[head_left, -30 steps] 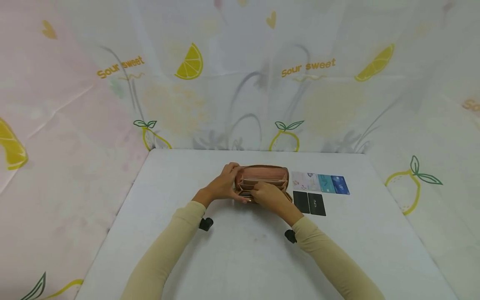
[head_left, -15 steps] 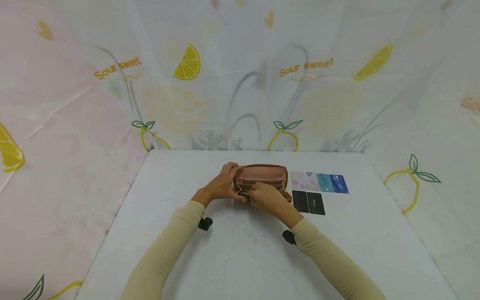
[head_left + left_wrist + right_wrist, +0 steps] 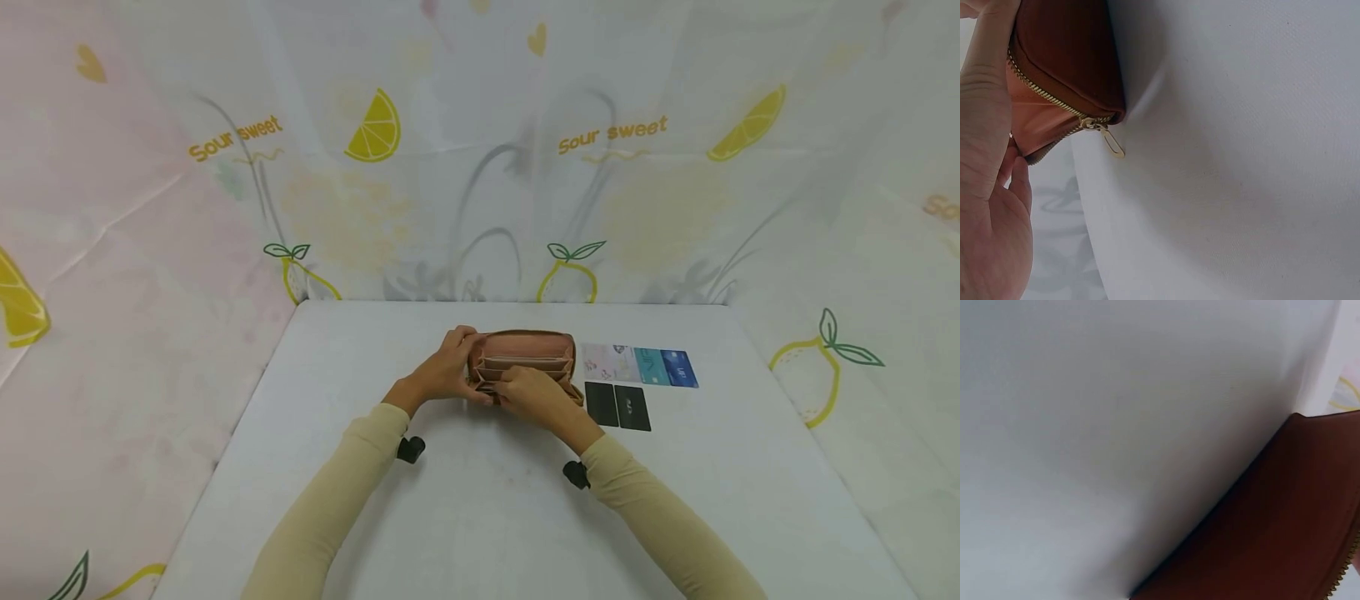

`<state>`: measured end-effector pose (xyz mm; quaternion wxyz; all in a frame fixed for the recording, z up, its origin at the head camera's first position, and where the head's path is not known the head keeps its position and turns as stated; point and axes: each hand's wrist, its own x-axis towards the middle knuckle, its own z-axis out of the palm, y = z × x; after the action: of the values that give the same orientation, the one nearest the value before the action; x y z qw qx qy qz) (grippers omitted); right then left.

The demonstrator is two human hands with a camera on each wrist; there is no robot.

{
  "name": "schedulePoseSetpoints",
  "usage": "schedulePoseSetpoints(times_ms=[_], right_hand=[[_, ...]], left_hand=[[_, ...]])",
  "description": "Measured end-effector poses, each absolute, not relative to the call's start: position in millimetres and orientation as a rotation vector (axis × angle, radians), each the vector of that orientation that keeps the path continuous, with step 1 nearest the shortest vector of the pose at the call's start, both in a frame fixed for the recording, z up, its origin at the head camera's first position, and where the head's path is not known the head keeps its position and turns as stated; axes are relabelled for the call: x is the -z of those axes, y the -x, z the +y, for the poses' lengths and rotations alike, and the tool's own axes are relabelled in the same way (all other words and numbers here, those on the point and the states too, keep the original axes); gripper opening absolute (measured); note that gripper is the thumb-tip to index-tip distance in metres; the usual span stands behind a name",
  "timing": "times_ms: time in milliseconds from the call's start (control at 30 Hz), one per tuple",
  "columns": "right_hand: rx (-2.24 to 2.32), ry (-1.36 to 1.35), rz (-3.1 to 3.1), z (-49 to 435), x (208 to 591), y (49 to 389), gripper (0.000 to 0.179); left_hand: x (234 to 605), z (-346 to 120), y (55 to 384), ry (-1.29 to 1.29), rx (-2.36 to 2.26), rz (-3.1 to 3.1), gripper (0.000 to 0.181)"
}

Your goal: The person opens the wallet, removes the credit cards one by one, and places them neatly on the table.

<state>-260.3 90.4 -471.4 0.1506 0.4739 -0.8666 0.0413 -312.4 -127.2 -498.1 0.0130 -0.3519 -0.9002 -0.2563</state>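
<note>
A brown zip-around wallet (image 3: 528, 344) stands unzipped on the white table, its pink-tan lining and inner compartments facing up. At its left end my left hand (image 3: 444, 372) grips it, thumb along the front side and fingers toward the back. The left wrist view shows the wallet's brass zipper and a gold zipper pull (image 3: 1112, 143) hanging from the corner. My right hand (image 3: 538, 398) reaches over the front side, fingers curled down into the front compartment. Those fingertips are hidden, so whether they pinch anything is unclear. In the right wrist view only the wallet's brown outer side (image 3: 1285, 519) shows clearly.
Right of the wallet lie pale patterned cards (image 3: 609, 363), a teal card (image 3: 651, 367) and a blue card (image 3: 678, 369) in a row. Nearer the front are two black cards (image 3: 602, 404), side by side. A lemon-print cloth (image 3: 450, 192) hangs behind the table (image 3: 480, 517).
My right hand has shifted very slightly left inside the front compartment. The left hand, the wallet and the cards keep their places.
</note>
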Motion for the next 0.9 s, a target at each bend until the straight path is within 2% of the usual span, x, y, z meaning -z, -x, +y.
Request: schedulePoseSetpoints(times_ms=[267,400,633,900], right_hand=[[-0.204,-1.325,-2.403,96.2,472.3,261.0,0.004],[-0.341,-1.266,-2.402,101.7,464.1,260.1,0.007],[-0.830,-0.981,-2.427,122.3,448.9,261.3,0.007],[-1.206,-0.650,-2.424,156.9,451.5,260.1,0.008]], left_hand=[[498.2,-126.3,311.5,1.105,0.806,-2.799,0.109],[499.0,-126.4,312.1,1.124,0.793,-2.788,0.110],[500.4,-126.0,314.3,1.108,0.741,-2.802,0.108],[499.6,-125.8,314.8,1.119,0.763,-2.784,0.107]])
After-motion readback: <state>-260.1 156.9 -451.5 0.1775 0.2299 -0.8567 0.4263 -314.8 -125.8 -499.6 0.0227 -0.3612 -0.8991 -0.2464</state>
